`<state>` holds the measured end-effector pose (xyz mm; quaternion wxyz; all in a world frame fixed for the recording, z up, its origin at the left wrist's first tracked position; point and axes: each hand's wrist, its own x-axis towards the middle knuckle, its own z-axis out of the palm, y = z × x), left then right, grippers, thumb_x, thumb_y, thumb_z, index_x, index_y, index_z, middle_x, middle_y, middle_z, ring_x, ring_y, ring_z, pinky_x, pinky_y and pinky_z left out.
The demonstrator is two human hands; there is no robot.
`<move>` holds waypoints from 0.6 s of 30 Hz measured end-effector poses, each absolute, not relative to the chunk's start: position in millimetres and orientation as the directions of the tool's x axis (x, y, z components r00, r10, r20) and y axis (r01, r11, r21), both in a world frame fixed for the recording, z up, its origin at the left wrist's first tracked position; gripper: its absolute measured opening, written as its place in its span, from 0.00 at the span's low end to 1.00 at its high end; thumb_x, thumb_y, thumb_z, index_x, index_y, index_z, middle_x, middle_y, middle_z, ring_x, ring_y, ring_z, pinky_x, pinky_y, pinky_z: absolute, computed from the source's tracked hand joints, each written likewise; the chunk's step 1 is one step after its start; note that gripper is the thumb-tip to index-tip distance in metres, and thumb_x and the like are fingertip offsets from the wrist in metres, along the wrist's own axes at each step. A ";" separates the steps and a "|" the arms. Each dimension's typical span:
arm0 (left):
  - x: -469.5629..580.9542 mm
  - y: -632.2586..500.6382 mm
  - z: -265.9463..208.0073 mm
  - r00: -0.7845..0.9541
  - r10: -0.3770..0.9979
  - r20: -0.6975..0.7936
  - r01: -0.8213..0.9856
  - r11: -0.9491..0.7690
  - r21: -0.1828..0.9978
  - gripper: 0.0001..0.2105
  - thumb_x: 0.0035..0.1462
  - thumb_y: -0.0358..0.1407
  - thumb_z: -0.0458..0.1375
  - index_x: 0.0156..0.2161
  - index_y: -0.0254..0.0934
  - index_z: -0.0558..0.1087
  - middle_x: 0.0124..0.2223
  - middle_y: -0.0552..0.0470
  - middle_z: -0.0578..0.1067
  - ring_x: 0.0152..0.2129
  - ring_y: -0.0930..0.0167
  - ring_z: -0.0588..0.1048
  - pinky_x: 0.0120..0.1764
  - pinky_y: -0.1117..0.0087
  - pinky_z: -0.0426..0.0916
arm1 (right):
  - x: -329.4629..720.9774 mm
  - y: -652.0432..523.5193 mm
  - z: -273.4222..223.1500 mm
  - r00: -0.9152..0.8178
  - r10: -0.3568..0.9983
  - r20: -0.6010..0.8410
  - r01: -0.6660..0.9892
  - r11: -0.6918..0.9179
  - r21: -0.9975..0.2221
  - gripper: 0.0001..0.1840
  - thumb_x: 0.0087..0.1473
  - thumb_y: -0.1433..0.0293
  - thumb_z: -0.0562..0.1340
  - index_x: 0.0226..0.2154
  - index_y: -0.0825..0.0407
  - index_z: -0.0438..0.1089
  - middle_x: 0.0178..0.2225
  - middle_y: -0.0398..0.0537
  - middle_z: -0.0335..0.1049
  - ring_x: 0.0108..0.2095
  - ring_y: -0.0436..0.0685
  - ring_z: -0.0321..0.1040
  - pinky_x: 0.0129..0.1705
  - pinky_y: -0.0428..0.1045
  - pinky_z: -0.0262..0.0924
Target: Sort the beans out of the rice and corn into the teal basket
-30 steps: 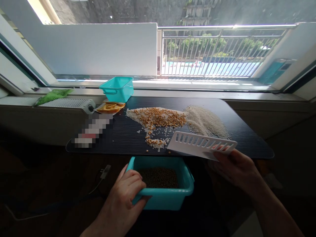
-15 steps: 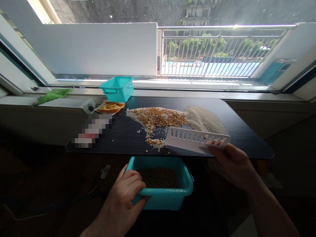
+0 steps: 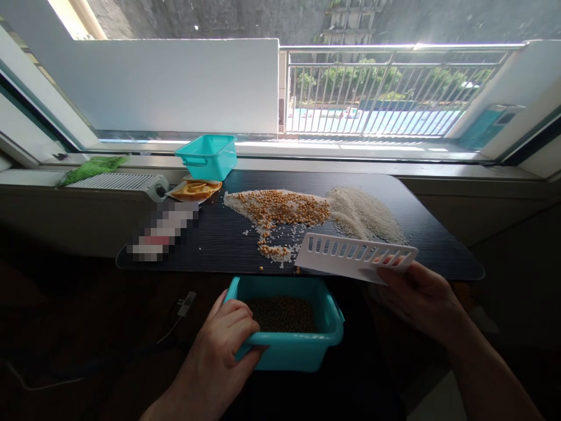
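Note:
My left hand [image 3: 230, 339] is closed around the left rim of a teal plastic bin [image 3: 289, 351], held just below the table's front edge. Small round beans [image 3: 283, 314] cover its bottom. In my right hand [image 3: 421, 298] is a white slotted plastic strip [image 3: 350, 257], gripped by its right end and tilted over the table's front. Beyond the strip lies a mixed pile of yellow soybeans and white rice [image 3: 280, 207]. A small cluster of soybeans and rice [image 3: 274, 251] trails toward the front edge, left of the strip. A mound of plain rice [image 3: 363, 213] adjoins on the right.
The dark table [image 3: 219, 245] stands against a window sill. An empty-looking teal bin [image 3: 208, 158] and an orange-and-white packet [image 3: 195, 190] are at its back left. A green cloth [image 3: 94, 169] lies on the radiator [image 3: 127, 181]. A power strip [image 3: 187, 304] hangs below.
My right hand has drawn the slotted strip slightly right and toward me, away from the piles. A bean near the front edge now sits by its left end. My left hand holds still.

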<state>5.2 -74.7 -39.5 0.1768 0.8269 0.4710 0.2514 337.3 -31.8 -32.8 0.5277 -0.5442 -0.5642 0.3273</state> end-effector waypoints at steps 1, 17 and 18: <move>5.4 -74.3 -39.4 0.427 0.869 0.251 0.691 -0.493 0.529 0.08 0.55 0.25 0.56 0.29 0.39 0.71 0.31 0.53 0.75 0.36 0.65 0.74 0.54 0.52 0.64 | 340.6 -34.6 -33.6 0.142 0.967 0.213 0.265 0.170 -0.949 0.13 0.49 0.56 0.70 0.36 0.44 0.79 0.34 0.47 0.79 0.33 0.60 0.76 0.33 0.54 0.76; 2.6 -75.0 -40.9 0.404 0.869 0.285 0.697 -0.495 0.519 0.06 0.54 0.26 0.60 0.28 0.38 0.73 0.32 0.53 0.77 0.35 0.65 0.75 0.56 0.53 0.65 | 289.9 -34.7 -16.3 0.014 0.939 0.343 0.364 0.315 -0.877 0.09 0.56 0.60 0.64 0.34 0.45 0.78 0.32 0.44 0.78 0.34 0.56 0.74 0.38 0.49 0.73; 1.6 -74.8 -41.1 0.398 0.870 0.290 0.701 -0.493 0.516 0.06 0.54 0.26 0.60 0.28 0.39 0.73 0.31 0.53 0.77 0.35 0.65 0.75 0.56 0.53 0.64 | 285.0 -33.0 -17.2 -0.004 0.935 0.356 0.368 0.332 -0.869 0.08 0.57 0.61 0.63 0.34 0.45 0.78 0.32 0.43 0.78 0.33 0.55 0.74 0.38 0.48 0.72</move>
